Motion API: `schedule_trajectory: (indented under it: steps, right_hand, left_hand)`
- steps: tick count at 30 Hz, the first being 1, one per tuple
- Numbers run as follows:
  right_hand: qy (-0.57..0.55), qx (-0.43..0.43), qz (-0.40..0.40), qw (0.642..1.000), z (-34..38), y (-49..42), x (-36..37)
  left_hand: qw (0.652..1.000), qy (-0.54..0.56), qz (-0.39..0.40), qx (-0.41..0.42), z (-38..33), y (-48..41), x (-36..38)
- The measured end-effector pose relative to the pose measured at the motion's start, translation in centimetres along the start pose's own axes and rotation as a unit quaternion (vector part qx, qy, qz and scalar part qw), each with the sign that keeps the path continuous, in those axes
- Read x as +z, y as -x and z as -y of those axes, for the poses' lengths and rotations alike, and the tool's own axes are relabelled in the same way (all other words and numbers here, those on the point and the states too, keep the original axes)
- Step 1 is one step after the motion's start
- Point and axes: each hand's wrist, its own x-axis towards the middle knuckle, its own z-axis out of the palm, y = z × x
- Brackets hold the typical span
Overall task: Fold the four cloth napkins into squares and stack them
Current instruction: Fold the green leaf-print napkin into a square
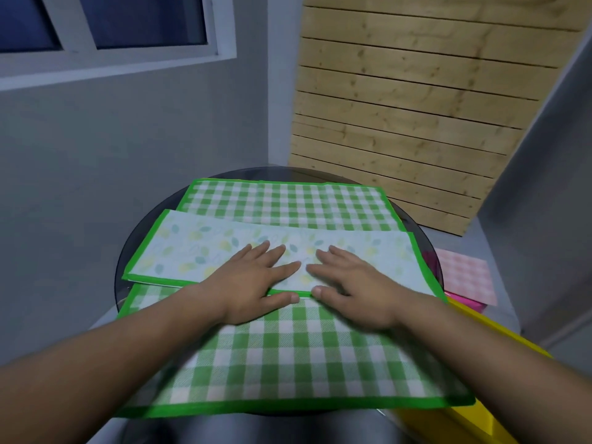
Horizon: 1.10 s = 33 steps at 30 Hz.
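A green-bordered napkin point(198, 254) with a pale leaf print lies folded into a long strip across the round table point(128, 251). My left hand point(256, 280) and my right hand point(349, 283) press flat on its middle, fingers straight, thumbs at its near edge. Under the strip lies a green-and-white checked napkin point(288, 357) reaching to the table's near edge. Another checked napkin point(288, 203) lies behind the strip. A pink checked napkin point(464, 277) lies off to the right, below table level.
The table is dark glass and small; the cloths hang over its near edge. A yellow box edge point(480, 331) and something bright pink point(471, 304) sit at the right. A grey wall with a window is left, a wooden slat panel point(400, 107) behind.
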Motion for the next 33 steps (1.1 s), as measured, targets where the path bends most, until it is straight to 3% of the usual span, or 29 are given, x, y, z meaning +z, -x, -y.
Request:
schedule_trajectory:
  steps: [7,11,15,21,26,33]
  right_hand:
    - [0.007,0.039,-0.063,0.997,-0.7,-2.7,-0.1]
    - [0.06,0.046,-0.038,0.996,-0.5,-5.0,0.7]
    - [0.04,0.047,-0.03,0.998,-0.1,-6.9,1.6]
    - [0.067,0.051,-0.044,0.995,-0.2,-7.1,2.6]
    - [0.08,0.055,-0.051,0.994,-0.1,-6.9,2.7]
    - [0.078,0.053,-0.048,0.994,-0.2,-6.8,2.5]
  left_hand:
    - [0.999,0.045,-0.008,-0.005,0.0,0.7,0.1]
    - [1.0,0.015,-0.027,-0.003,0.0,0.5,0.0]
    - [0.999,-0.011,-0.037,-0.011,-0.7,0.7,0.0]
    - [0.988,0.084,-0.113,-0.065,0.5,-1.8,-1.9]
    - [0.995,0.07,-0.029,-0.064,2.5,-5.0,-0.8]
    - [0.982,0.081,-0.031,-0.168,7.3,-2.3,0.3]
